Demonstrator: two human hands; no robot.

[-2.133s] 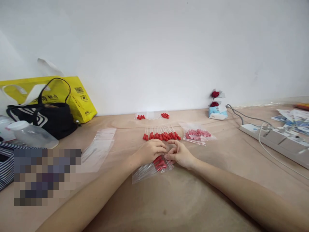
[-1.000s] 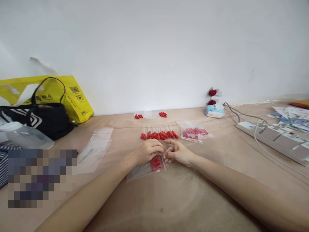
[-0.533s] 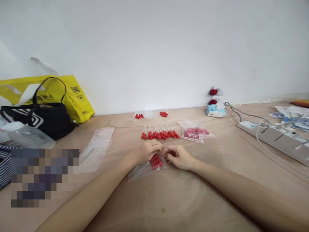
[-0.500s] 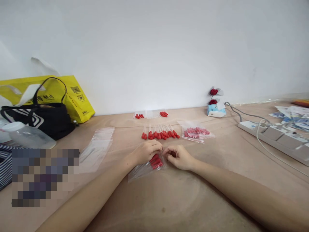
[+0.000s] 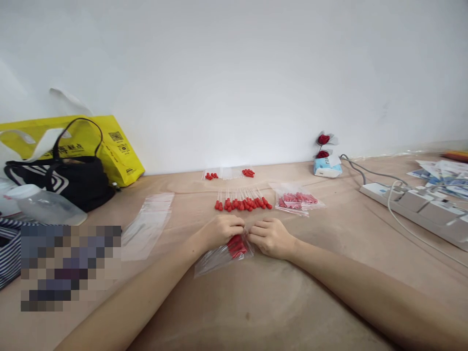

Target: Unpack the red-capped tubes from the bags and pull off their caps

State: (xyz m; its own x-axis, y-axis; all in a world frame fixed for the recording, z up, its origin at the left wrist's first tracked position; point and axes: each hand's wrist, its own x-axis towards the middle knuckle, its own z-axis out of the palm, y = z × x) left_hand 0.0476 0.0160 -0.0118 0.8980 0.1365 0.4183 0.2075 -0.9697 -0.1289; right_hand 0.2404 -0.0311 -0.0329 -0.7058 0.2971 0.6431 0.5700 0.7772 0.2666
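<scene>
Between my hands is a clear zip bag [image 5: 212, 263] with red bulb-ended pieces [image 5: 237, 247] showing through the plastic. My left hand [image 5: 220, 231] is closed over its upper left side, fingers bent and pinching it. At the bag's upper right edge, my right hand [image 5: 272, 238] has its fingertips pressed together on the plastic. Just beyond both hands lies a row of thin clear droppers with red bulbs [image 5: 243, 203], bulbs toward me. To its right, filled zip bags [image 5: 298, 199] of the red-bulbed pieces lie in a small stack.
Flat zip bags [image 5: 148, 226] lie to the left. Near the wall are two small clusters of red bulbs [image 5: 248, 173]. A yellow bag [image 5: 122, 151], a black bag [image 5: 80, 180] and a plastic bottle [image 5: 51, 207] stand at left; a power strip [image 5: 420, 209] with cables sits at right.
My right hand has turned and its fingers have closed onto the edge of the zip bag. My left hand stays on the bag, nearly still.
</scene>
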